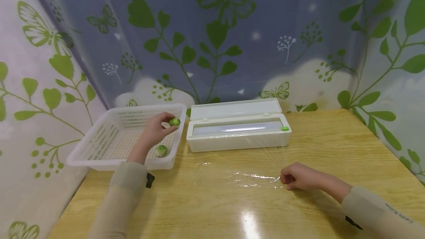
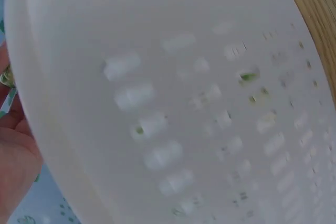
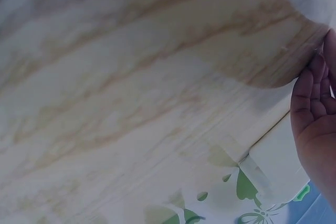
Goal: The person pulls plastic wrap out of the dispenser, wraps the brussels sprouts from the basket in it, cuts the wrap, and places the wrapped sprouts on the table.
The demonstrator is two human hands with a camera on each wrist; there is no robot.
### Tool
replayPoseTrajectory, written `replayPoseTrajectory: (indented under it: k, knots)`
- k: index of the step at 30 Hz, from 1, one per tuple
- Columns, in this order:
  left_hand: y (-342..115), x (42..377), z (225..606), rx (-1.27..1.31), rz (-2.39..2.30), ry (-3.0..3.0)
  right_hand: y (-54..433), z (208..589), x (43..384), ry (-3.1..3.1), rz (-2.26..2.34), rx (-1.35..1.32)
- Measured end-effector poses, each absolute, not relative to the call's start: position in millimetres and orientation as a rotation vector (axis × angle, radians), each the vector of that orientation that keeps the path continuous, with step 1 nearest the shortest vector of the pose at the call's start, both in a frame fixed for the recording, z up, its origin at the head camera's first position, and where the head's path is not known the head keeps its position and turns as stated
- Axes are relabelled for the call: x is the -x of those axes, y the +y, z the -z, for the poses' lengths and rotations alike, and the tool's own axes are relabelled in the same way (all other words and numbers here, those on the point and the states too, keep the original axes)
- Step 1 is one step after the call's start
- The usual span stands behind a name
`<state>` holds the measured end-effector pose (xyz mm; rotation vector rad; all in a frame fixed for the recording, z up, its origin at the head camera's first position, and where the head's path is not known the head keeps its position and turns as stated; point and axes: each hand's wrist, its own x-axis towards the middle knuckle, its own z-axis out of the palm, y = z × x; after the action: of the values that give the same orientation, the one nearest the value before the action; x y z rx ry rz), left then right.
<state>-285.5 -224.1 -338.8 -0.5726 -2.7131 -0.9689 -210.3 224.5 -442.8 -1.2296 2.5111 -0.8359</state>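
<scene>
1. Hold the small green sprout lightly, as pinched between the thumb and curled left fingers, parted only by the sprout's width, just above the right rim of the white basket.
2. Raise the wrist enough to clear that rim; avoid knocking the second sprout, inside the basket near the front right corner.
3. Pinch the clear film firmly at its right end with the right fingers, curled nearly closed on it, over the desk.
4. Draw gently and low to ease out creases; beware of a hard tug, likely to drag the white box.
5. Check the film's near edge by its glints, faint against the wood grain.
</scene>
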Motion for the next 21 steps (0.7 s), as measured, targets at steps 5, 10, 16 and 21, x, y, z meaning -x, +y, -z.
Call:
replayPoseTrajectory:
  k: [5,10,16,21]
  knots:
    - [-202,281,339,0.719,1.097,-2.663,224,441,210,2.509,0.833,1.221]
    - [-179,272,342,0.885,1.321,-2.63,224,441,209,2.519,0.833,1.224]
    - [-155,264,352,0.997,1.303,-2.638,222,443,209,2.522,0.829,1.265]
    - [-134,262,363,1.075,1.275,-2.688,224,443,209,2.53,0.809,1.239]
